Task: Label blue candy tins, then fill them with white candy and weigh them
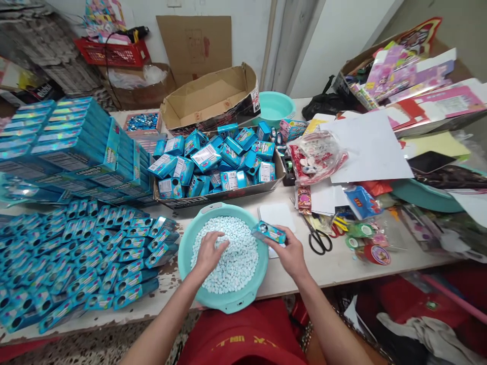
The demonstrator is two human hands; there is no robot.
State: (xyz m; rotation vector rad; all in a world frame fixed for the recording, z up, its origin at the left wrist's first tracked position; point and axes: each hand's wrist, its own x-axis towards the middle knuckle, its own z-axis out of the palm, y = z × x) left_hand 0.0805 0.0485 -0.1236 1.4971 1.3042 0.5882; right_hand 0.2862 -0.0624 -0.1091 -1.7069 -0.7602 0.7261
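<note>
Landmark: a round teal basin (228,302) of smooth plastic sits at the near edge of the table (342,266), right in front of the person.
Pellets: the basin is heaped with small pale tablets (239,268), rounded and matt.
Left hand: the left hand (210,251) is down in the basin, left of its middle, fingers curled into the tablets. I cannot tell whether it has closed on any.
Right hand: the right hand (291,253) hovers at the basin's right rim, fingers clamped around the small blue box (268,232).
Small blue box: glossy printed card, oblong, held level just above the right rim, one end turned towards the tablets.
Done, by my reckoning: left of the basin lie rows of flat blue boxes (87,258), tightly overlapped, a great many.
Left, by my reckoning: just behind the basin a cardboard tray (228,196) is piled with loose blue boxes (213,162), jumbled, and the basin looks well stocked, so I would say plenty remains.
Further back: behind those rows, left of the basin, shiny blue cartons (76,142) are stacked.
Right of the basin: black-handled scissors (317,238) and tape rolls (375,253) lie on the table.
</note>
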